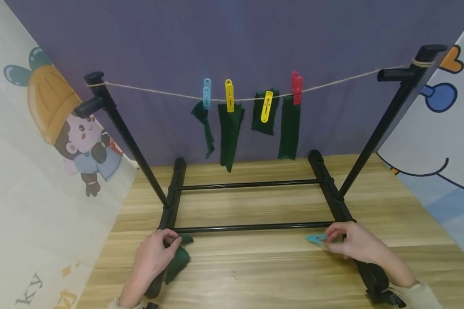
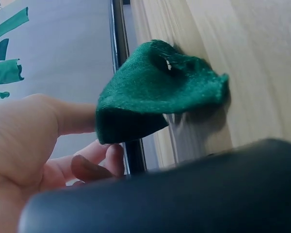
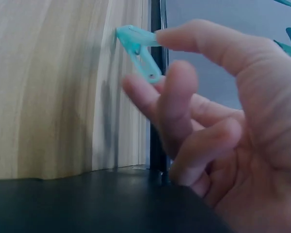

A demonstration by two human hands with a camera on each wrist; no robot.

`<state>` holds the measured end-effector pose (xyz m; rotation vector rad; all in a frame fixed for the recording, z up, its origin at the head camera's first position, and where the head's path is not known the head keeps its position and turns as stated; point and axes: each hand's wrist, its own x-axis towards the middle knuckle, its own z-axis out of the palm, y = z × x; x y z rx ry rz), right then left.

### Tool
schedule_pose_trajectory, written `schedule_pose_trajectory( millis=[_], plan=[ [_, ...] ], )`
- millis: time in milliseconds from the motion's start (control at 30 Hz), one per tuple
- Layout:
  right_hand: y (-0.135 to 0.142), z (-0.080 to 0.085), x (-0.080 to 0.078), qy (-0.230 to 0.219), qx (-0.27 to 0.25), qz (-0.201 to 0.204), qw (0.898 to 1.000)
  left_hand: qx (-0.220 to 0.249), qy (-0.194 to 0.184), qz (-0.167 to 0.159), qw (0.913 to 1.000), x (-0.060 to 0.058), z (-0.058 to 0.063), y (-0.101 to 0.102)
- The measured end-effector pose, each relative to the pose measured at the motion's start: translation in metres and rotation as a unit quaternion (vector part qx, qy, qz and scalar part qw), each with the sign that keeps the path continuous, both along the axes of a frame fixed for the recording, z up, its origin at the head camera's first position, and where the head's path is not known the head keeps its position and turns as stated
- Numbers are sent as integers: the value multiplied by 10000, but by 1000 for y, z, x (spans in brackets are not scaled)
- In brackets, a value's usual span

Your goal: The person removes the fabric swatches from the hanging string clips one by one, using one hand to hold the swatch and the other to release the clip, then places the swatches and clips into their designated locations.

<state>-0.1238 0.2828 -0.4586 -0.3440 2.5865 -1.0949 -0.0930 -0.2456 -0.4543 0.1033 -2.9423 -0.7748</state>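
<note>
My left hand (image 1: 154, 253) pinches a strip of dark green cloth (image 1: 179, 262) beside the rack's left foot. In the left wrist view the cloth (image 2: 155, 87) folds over on itself and droops from the fingers. On the other side, my right hand (image 1: 352, 242) grips a light blue clothespin (image 1: 315, 239) by its handle ends, low over the wooden table. The right wrist view shows this clothespin (image 3: 141, 48) between thumb and fingers, its nose pointing away from the hand.
A string (image 1: 151, 90) spans the black rack (image 1: 129, 148). Several green strips hang from it by a blue clothespin (image 1: 206, 93), a yellow one (image 1: 229, 95), another yellow one (image 1: 267, 106) and a red one (image 1: 297, 88). Two crossbars (image 1: 251, 227) join the feet on the table (image 1: 247, 274).
</note>
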Motion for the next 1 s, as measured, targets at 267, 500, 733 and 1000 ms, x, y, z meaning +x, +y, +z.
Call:
schedule_pose_trajectory(
  millis=[267, 500, 733, 1000],
  plan=[
    [-5, -4, -2, 45, 487, -20, 9988, -35, 129, 90, 9999, -1, -1, -1],
    [-5, -3, -4, -125, 345, -65, 9993, 94, 220, 128, 9996, -2, 2, 0],
    [-5, 8, -11, 836, 248, 18, 9962, 366, 612, -69, 9974, -7, 11, 5],
    [-13, 29, -20, 2640, 71, 67, 9645, 521, 979, -322, 9933, -14, 21, 13]
  ],
)
